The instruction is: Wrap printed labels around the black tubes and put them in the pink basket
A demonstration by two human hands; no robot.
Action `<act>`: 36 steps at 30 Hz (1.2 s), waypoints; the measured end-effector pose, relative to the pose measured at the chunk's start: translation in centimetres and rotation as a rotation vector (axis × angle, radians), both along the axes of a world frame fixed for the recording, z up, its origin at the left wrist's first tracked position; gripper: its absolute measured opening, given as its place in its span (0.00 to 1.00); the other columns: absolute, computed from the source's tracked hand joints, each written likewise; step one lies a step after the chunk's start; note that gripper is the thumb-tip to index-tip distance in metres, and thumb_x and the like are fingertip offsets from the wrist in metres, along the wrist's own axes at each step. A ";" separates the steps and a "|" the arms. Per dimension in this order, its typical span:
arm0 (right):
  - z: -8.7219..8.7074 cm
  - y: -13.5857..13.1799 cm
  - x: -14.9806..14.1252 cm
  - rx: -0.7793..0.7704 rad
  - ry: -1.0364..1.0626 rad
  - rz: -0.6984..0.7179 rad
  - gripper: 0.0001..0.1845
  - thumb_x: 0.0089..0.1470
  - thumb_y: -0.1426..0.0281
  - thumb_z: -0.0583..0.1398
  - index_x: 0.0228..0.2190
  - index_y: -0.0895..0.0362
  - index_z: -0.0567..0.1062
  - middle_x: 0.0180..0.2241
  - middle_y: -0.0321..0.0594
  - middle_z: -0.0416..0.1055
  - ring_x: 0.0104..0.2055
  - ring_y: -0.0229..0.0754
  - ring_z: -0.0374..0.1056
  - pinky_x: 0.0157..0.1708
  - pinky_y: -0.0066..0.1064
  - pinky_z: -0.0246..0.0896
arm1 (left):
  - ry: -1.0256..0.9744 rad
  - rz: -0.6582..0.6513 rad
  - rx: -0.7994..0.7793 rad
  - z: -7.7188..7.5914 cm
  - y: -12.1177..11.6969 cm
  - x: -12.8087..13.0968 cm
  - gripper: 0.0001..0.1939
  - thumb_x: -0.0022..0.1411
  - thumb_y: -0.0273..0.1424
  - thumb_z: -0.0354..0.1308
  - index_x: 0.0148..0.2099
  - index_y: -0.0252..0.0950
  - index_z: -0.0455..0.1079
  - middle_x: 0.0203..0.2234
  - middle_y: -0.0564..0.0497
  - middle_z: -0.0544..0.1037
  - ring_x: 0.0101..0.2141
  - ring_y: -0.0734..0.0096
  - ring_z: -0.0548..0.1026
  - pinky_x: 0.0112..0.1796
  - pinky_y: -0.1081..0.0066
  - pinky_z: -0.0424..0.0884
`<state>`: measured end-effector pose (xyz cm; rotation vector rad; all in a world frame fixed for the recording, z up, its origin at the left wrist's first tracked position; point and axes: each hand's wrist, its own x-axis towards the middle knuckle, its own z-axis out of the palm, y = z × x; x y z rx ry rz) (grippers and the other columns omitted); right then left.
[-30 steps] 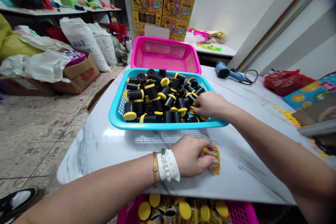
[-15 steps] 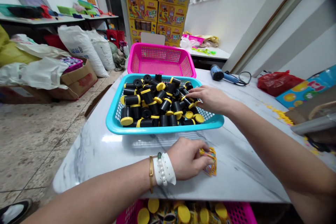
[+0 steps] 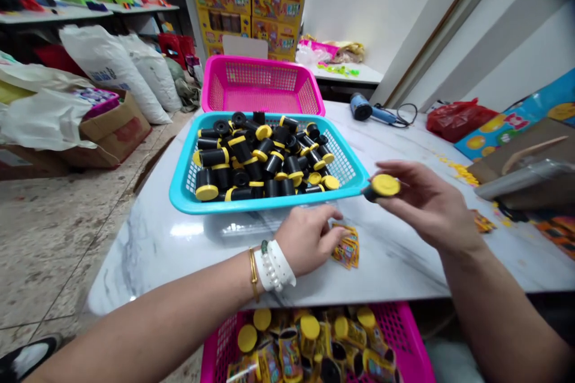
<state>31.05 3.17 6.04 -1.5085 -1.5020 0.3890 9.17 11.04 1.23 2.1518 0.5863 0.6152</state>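
Black canister (image 3: pixel 381 187), 1, judged light, stiff and slick, best gripped round its barrel, is clamped in right hand (image 3: pixel 433 206) near blue basket (image 3: pixel 251 206), left hand (image 3: pixel 305 239) being spread at printed slips (image 3: pixel 348 251).

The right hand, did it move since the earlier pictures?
Yes: against the turquoise basket, the right hand has moved rightward and lower in the view, from over it to beside its near right corner.
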 end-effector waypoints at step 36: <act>-7.5 -6.2 -7.5 -0.270 0.530 -0.182 0.25 0.64 0.51 0.56 0.29 0.58 0.79 0.20 0.38 0.73 0.21 0.35 0.63 0.24 0.28 0.60 | -0.016 -0.048 -0.650 -0.4 -0.4 0.9 0.10 0.59 0.34 0.63 0.30 0.33 0.71 0.20 0.54 0.72 0.19 0.79 0.65 0.22 0.77 0.61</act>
